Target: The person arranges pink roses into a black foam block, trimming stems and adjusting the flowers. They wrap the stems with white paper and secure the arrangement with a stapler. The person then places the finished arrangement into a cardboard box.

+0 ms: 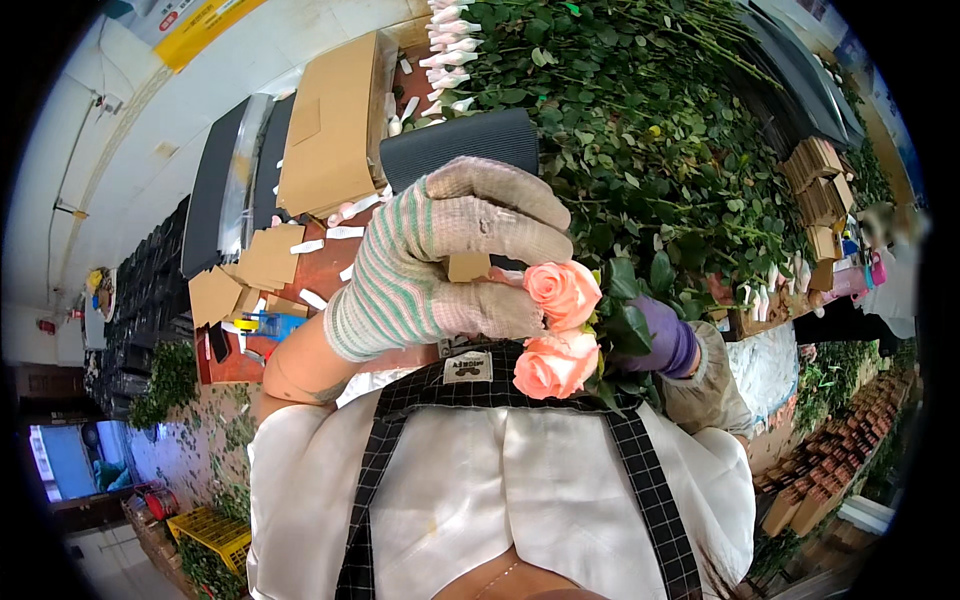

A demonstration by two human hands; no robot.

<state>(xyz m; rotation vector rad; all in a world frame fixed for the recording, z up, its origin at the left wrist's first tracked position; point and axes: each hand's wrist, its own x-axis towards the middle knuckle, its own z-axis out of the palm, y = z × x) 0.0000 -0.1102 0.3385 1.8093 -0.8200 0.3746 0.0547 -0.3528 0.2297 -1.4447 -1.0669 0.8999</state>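
Note:
Two pink roses [556,365] are held up in front of my chest, one above the other. My left hand [455,255], in a white glove with green and pink stripes and greyed fingers, curves round the upper rose [562,295]. Its thumb and fingertips meet the edge of the bloom. Behind the blooms, my right hand [662,338] wears a purple glove under a translucent sleeve. It grips the roses' stems among dark green leaves [628,325], which hide most of its fingers.
Beyond my hands, a heap of leafy stems [640,130] covers the table, beside white-sleeved buds [450,50]. A dark corrugated roll [460,145] lies left of the heap, near cardboard sheets [330,120]. Stacked cardboard pieces [845,450] stand at right; a yellow crate [215,538] is low at left.

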